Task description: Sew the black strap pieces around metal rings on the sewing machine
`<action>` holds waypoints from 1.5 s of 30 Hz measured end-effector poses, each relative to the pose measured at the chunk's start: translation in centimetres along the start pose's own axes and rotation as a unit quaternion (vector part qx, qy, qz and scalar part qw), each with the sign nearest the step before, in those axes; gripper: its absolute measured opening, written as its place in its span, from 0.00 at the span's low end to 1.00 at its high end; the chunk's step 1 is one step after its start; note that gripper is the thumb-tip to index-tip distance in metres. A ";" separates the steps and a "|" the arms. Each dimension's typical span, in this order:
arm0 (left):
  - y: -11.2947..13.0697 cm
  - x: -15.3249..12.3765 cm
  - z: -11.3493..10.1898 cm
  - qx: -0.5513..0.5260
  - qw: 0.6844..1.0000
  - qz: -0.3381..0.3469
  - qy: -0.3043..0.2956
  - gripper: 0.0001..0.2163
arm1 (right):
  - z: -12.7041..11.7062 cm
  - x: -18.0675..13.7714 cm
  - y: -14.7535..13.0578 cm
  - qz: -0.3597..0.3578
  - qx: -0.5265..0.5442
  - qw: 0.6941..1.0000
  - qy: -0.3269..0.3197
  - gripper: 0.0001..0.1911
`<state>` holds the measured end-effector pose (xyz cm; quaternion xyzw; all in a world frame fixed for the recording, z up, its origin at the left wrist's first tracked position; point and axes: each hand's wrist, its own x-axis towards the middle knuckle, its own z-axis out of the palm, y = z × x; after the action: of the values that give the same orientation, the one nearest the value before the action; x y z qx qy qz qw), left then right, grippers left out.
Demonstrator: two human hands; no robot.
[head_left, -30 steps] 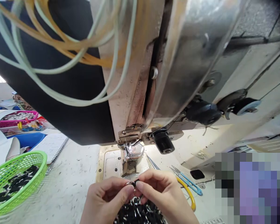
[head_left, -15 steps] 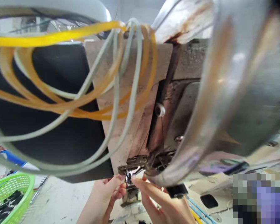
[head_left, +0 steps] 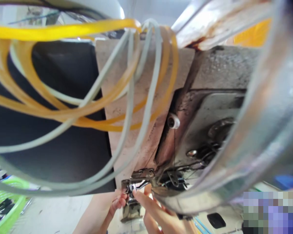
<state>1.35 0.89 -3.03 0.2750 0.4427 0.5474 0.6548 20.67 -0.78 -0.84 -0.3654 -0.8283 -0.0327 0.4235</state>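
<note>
Yellow tubes and grey cords are looping across a black panel, a clear curved guard is arching at the right, and a green basket carrying black pieces is sitting on the white tabletop at lower left.

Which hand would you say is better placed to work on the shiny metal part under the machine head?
Probably the right hand: its outstretched index fingertip meets the shiny metal part, while the left hand curls its fingers just below and beside it.
</note>
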 end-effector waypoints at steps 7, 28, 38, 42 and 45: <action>0.9 -0.9 0.8 0.095 0.994 0.036 0.028 0.09 | 0.1 -0.2 0.2 0.019 0.043 0.999 0.004 0.28; 0.3 -6.1 -1.9 0.366 0.926 0.078 -0.049 0.12 | 2.7 -5.9 -2.6 0.233 0.106 0.915 -0.311 0.05; -1.5 -9.0 -2.2 0.428 0.900 0.061 -0.055 0.13 | 1.5 -5.5 -2.3 0.354 0.227 0.877 -0.232 0.04; -2.2 -8.7 -1.4 0.380 0.920 0.032 -0.092 0.15 | 0.4 -6.4 -2.3 0.391 0.347 0.838 -0.155 0.03; -2.7 -8.5 -0.9 0.326 0.939 -0.007 -0.107 0.14 | 0.1 -6.9 -2.7 0.269 0.324 0.903 -0.082 0.05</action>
<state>1.77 -8.04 -3.35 0.5274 0.5261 0.3356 0.5766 21.51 -6.70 -5.22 -0.4185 -0.6950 0.3826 0.4421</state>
